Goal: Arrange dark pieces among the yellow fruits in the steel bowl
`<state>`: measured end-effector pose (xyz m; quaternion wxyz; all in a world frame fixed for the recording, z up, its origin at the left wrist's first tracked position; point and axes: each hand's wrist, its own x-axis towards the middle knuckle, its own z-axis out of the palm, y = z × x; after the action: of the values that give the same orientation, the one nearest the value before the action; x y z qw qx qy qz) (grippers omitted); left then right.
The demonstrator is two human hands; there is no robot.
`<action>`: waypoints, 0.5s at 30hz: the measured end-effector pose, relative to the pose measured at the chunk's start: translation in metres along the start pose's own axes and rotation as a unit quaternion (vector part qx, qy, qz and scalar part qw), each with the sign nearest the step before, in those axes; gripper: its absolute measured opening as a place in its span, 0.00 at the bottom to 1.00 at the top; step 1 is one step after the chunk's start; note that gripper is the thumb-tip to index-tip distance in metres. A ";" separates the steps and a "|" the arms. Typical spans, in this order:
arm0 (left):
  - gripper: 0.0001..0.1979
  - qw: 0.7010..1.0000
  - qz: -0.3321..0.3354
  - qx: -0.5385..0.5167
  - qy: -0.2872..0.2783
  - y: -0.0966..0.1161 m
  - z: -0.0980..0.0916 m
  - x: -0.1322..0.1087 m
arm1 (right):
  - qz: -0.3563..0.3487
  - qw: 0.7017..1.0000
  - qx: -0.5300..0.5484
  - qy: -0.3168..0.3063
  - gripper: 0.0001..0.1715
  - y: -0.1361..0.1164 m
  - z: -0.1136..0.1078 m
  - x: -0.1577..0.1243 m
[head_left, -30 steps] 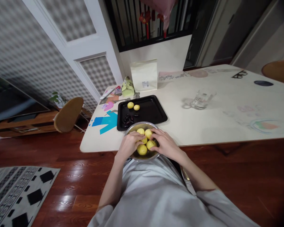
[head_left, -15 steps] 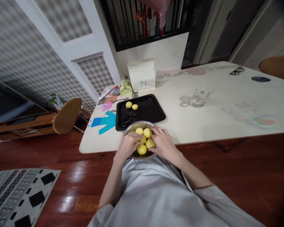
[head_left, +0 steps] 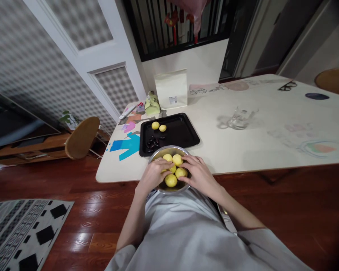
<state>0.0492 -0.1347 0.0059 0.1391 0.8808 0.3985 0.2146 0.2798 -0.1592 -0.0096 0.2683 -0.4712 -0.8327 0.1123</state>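
A steel bowl [head_left: 159, 153] sits at the table's near edge with several yellow dough balls [head_left: 171, 180] in it. My left hand [head_left: 152, 175] reaches in from the left, fingers curled on a ball in the middle. My right hand [head_left: 198, 174] comes in from the right, its fingertips pinching the same yellow ball [head_left: 173, 169]. Just behind the bowl lies a black baking tray [head_left: 183, 132] holding two yellow balls [head_left: 159, 126] and a few dark pieces [head_left: 153, 142].
A cream paper bag [head_left: 171, 89] and a small green packet [head_left: 152, 105] stand behind the tray. A glass jug [head_left: 238, 118] lies to the right on the white table [head_left: 271, 143]. Glasses [head_left: 287, 86] and a dark disc [head_left: 316, 96] lie far right. A wooden chair [head_left: 80, 136] stands left.
Both hands have stayed in the bowl, with small shifts of the fingers over the balls. The view has swayed slightly.
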 end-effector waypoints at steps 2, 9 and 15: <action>0.17 1.000 0.013 -0.006 -0.012 0.001 -0.005 0.001 | 0.003 1.000 0.014 0.014 0.19 0.002 0.001 0.001; 0.14 0.998 0.010 0.002 0.055 -0.041 -0.029 0.042 | -0.004 0.995 0.064 0.082 0.12 0.010 0.009 0.000; 0.27 0.995 -0.060 0.075 0.033 -0.103 -0.021 0.127 | -0.017 0.994 0.054 0.089 0.09 0.002 0.017 0.001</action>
<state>0.0477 0.0305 0.0152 0.0723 0.8556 0.4700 0.2043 0.2715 -0.1562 -0.0241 0.3676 -0.4503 -0.8062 0.1102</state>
